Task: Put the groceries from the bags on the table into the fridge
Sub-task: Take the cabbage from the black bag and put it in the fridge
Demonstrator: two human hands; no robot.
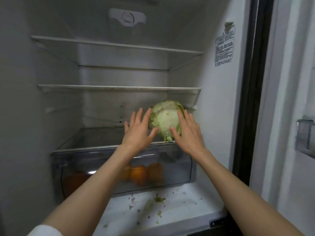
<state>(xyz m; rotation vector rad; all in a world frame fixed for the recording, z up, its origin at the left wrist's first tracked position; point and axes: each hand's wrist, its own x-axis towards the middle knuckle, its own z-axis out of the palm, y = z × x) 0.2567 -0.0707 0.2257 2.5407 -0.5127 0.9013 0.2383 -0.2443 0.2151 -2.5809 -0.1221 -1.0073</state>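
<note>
A pale green cabbage (166, 119) rests on the lowest glass shelf (88, 142) of the open fridge, toward its right side. My left hand (139, 132) is spread flat just left of the cabbage, with fingers apart and the thumb near its lower front. My right hand (186, 133) is spread on the cabbage's right side, fingers apart, thumb touching its front. Neither hand is closed around it.
Below the shelf a clear crisper drawer (180, 167) holds several oranges (139, 174). Two upper shelves (117, 88) are bare. Cabbage scraps (159, 200) lie on the white ledge under the drawer. The fridge's right wall and dark door seal (250, 99) stand close to the cabbage.
</note>
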